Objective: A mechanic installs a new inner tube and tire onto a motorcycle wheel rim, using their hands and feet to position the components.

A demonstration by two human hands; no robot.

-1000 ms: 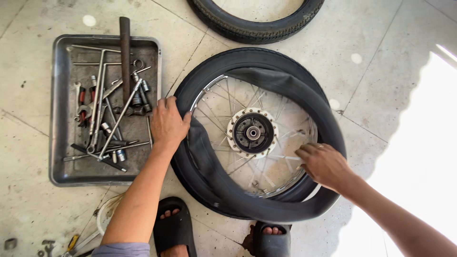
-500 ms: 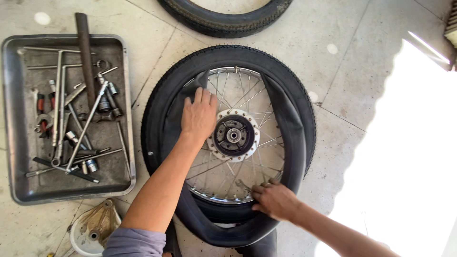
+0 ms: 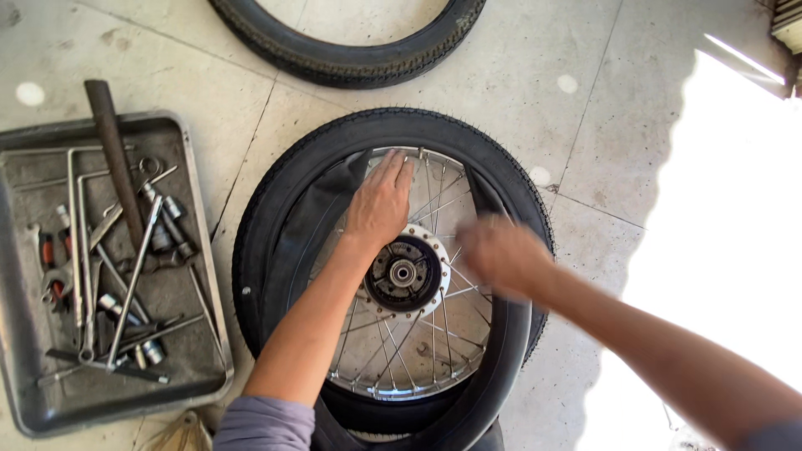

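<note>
A spoked wheel with a black tyre lies flat on the tiled floor, its metal hub in the middle. A slack black inner tube hangs loose between tyre and rim. My left hand rests flat on the spokes near the rim's far side, fingers together, holding nothing. My right hand is blurred with motion over the wheel's right side, just above the spokes and the inner tube's right part; I cannot tell what its fingers do.
A grey metal tray with several wrenches, sockets and a long dark bar stands to the left of the wheel. A second black tyre lies on the floor beyond. Bright sunlight falls on the floor at the right.
My left hand has slid from the wheel's left edge onto the spokes beyond the hub. My right hand has swung from the near rim up to the wheel's right side.
</note>
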